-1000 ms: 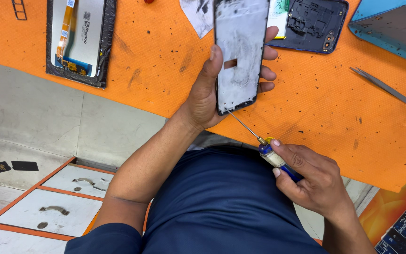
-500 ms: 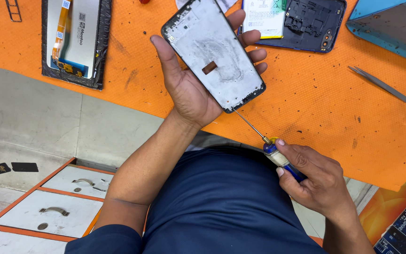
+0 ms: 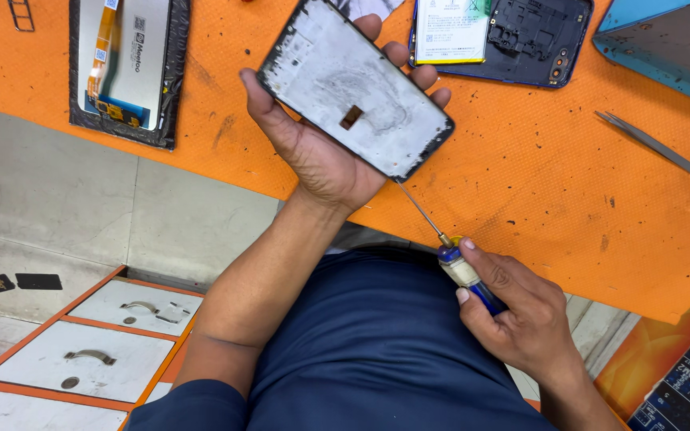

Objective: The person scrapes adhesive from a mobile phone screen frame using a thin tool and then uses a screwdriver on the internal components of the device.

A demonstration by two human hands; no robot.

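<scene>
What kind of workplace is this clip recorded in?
Most likely a phone repair bench. The left hand holds a bare phone frame, the right hand a small screwdriver, and an opened phone and tweezers lie on the orange mat.

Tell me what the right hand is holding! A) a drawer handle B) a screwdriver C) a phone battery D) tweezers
B: the right hand grips a screwdriver by its blue handle, with the thin metal shaft pointing up toward the phone frame held in the left hand; the tweezers lie untouched on the orange mat.
</scene>
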